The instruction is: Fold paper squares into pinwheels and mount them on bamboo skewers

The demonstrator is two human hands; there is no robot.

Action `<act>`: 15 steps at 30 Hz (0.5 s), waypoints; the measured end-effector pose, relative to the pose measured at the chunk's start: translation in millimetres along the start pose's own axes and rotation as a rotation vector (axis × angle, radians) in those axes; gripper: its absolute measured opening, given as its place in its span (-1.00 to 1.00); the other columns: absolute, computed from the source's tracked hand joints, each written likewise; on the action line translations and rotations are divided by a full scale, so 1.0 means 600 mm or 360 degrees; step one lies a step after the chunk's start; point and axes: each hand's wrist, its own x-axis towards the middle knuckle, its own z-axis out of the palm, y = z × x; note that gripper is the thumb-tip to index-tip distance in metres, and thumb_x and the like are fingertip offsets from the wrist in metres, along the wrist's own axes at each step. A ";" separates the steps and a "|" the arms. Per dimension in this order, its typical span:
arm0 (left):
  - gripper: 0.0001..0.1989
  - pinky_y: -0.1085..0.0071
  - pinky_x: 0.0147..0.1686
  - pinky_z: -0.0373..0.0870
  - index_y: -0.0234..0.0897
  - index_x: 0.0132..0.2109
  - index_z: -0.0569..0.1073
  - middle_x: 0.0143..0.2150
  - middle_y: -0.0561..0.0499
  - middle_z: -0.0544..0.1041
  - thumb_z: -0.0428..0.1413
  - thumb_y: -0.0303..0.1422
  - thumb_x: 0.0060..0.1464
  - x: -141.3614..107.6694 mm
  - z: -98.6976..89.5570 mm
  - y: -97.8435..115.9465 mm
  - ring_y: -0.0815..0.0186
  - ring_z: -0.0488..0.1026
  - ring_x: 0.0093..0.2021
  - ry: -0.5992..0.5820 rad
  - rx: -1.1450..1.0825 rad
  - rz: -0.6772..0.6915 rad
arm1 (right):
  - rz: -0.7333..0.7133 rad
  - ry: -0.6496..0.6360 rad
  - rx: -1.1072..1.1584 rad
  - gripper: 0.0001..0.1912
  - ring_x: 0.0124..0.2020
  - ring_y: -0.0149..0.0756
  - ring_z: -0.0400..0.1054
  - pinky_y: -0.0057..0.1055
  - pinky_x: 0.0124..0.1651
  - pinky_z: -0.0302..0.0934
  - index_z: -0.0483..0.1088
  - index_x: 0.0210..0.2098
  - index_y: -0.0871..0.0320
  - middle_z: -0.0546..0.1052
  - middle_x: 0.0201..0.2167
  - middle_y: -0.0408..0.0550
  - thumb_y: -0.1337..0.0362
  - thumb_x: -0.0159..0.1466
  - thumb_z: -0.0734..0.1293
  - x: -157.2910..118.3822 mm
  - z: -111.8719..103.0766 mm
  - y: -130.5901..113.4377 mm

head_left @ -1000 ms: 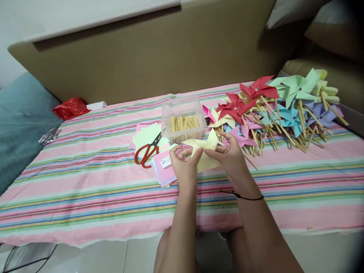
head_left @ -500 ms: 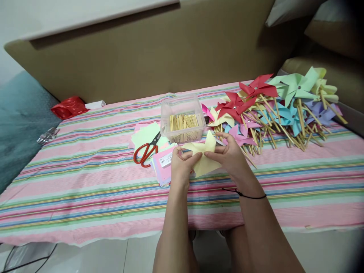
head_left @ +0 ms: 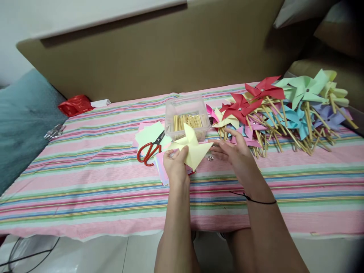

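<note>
My left hand (head_left: 178,163) pinches a pale yellow paper pinwheel (head_left: 193,149) at its centre, with thumb on top. Just right of the paper, my right hand (head_left: 234,153) is off it, fingers apart and holding nothing that shows. Small shiny pieces (head_left: 210,158) lie on the striped cloth between the two hands. Under and beside my left hand is a stack of coloured paper (head_left: 161,170). Red-handled scissors (head_left: 149,151) rest partly on light green sheets (head_left: 149,133). Behind the pinwheel stands a clear plastic box (head_left: 186,104) of short sticks (head_left: 190,121).
Many finished pinwheels on sticks, among them a red one (head_left: 264,90) and a green one (head_left: 307,90), are heaped at the right. On the left lie a red plastic bag (head_left: 75,105), a white box (head_left: 100,103) and a silvery wrapper (head_left: 54,132) on the striped cloth (head_left: 99,182).
My right hand has let go of the yellow paper and moved right. The paper, now held by my left hand alone, shows more folded points. The view has shifted slightly.
</note>
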 end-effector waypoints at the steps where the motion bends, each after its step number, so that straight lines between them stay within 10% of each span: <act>1: -0.47 0.44 -0.47 0.46 -0.21 -0.26 0.20 -0.47 0.12 0.50 0.35 -0.51 -0.33 0.004 -0.001 0.000 0.37 0.49 -0.53 0.0068 -0.0053 0.0014 | -0.0043 -0.0156 -0.0041 -0.38 -0.11 -0.22 0.54 -0.25 -0.04 0.42 0.19 0.21 -0.09 0.61 -0.07 -0.08 0.13 0.19 0.42 -0.002 0.000 0.002; 6: -0.53 0.45 -0.48 0.45 -0.23 -0.29 0.22 -0.43 0.08 0.51 0.34 -0.47 -0.28 0.013 -0.005 -0.002 0.36 0.49 -0.53 0.0130 -0.0190 0.0012 | -0.0225 -0.0784 -0.0182 -0.64 0.03 -0.22 0.46 -0.24 0.06 0.37 0.46 0.04 -0.07 0.55 0.03 -0.12 0.25 0.24 0.38 -0.007 0.022 0.026; 15: -0.45 0.50 -0.47 0.41 -0.19 -0.26 0.17 -0.45 0.12 0.50 0.36 -0.50 -0.31 -0.013 0.002 -0.001 0.37 0.50 -0.50 -0.0013 -0.0184 -0.0016 | -0.0243 -0.0263 -0.0181 -0.89 -0.29 -0.24 0.53 -0.27 -0.15 0.44 0.60 -0.38 0.05 0.64 -0.38 -0.13 0.19 0.09 0.50 -0.010 0.042 0.033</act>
